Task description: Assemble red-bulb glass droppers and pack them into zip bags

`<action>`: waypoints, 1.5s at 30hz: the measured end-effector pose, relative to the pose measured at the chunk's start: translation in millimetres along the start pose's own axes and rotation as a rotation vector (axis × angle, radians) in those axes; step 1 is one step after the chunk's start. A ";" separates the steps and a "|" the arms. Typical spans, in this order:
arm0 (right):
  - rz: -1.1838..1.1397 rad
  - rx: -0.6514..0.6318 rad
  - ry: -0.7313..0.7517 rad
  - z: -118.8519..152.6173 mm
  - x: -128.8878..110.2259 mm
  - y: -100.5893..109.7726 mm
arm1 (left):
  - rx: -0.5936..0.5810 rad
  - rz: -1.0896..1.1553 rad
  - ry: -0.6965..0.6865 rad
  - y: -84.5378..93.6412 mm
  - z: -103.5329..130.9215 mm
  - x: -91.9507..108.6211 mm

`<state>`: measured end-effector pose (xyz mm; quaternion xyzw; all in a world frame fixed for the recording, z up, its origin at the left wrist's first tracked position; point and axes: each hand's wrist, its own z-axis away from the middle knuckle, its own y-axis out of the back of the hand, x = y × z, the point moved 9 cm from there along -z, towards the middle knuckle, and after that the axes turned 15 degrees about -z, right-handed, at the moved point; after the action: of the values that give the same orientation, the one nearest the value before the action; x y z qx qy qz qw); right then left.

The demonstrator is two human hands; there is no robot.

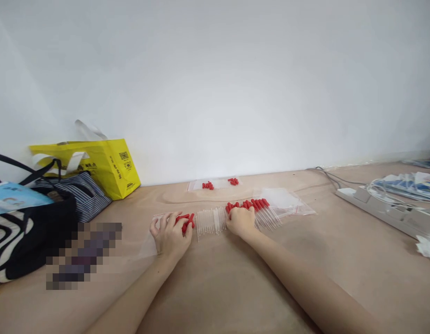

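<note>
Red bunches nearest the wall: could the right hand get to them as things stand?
Probably yes: the right hand is in front of the red bunches, with only low-lying red-tipped sticks visibly between.

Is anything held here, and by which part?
Cannot be told: the left hand is at a cluster of red pieces and the right hand at a red row, but whether either grips any is hidden.

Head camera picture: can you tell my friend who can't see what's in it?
A person's left hand and right hand are at clusters of small red pieces, with a row of thin clear sticks between them on a brown table. A yellow bag stands at the left; a white power strip lies at the right.
</note>
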<state>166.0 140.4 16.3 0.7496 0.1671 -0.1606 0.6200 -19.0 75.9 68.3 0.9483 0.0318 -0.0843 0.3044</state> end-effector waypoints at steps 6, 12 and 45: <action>0.010 -0.030 -0.041 -4.8 0.6 -3.5 | -0.125 0.392 -0.323 16.5 15.3 33.9; 0.021 -0.061 -0.048 -6.7 -4.8 -10.4 | -0.312 0.510 -0.481 10.4 31.8 56.9; -0.253 -0.220 0.468 69.5 19.1 15.2 | -0.432 0.497 -0.357 -0.7 33.7 71.6</action>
<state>187.6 70.4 8.5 0.6679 0.4142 -0.0400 0.6171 46.6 57.5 28.1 0.8113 -0.2358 -0.1632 0.5094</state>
